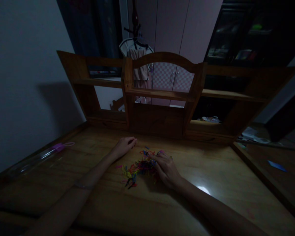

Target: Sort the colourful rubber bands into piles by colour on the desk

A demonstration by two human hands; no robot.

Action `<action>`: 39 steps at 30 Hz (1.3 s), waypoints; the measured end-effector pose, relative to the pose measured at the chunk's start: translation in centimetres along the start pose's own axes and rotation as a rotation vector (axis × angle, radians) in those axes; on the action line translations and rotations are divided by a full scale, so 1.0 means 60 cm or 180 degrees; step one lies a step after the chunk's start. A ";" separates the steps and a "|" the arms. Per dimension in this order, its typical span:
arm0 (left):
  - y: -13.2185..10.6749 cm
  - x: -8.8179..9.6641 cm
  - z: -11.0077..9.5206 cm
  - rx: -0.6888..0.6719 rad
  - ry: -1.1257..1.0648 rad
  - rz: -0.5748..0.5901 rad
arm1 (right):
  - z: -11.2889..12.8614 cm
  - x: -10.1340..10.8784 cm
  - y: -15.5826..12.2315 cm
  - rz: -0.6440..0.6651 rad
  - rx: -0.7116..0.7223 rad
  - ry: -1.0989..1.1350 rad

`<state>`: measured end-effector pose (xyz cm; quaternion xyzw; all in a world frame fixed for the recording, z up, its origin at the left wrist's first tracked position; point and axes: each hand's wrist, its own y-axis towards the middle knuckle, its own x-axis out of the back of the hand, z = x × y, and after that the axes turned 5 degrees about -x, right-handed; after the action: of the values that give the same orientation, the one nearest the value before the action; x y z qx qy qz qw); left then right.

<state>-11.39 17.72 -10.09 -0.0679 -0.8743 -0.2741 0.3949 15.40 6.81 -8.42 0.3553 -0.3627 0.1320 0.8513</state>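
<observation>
A heap of small coloured bands or clips point(137, 167), yellow, red, blue and pink, lies on the wooden desk point(211, 183) in dim light. My right hand point(166, 169) rests on the right side of the heap, fingers curled down into it. My left hand point(125, 146) lies further back and left of the heap, fingers curled in a loose pinch near the desk's back. What either hand holds is too dark and small to name. A single blue piece point(147, 147) lies apart behind the heap.
A wooden shelf unit point(162, 95) stands along the desk's back edge. A clear tube with a purple cap point(43, 154) lies at the left by the wall. A blue scrap point(276, 166) sits on the surface to the right. Clothes hang behind the shelf.
</observation>
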 end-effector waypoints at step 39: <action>-0.001 -0.001 0.002 -0.0007 0.0052 0.0070 | 0.006 0.003 -0.002 0.0065 0.0058 -0.0076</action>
<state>-11.47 17.77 -10.19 -0.0757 -0.8698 -0.2713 0.4050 15.38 6.48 -8.16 0.3609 -0.3753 0.1397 0.8423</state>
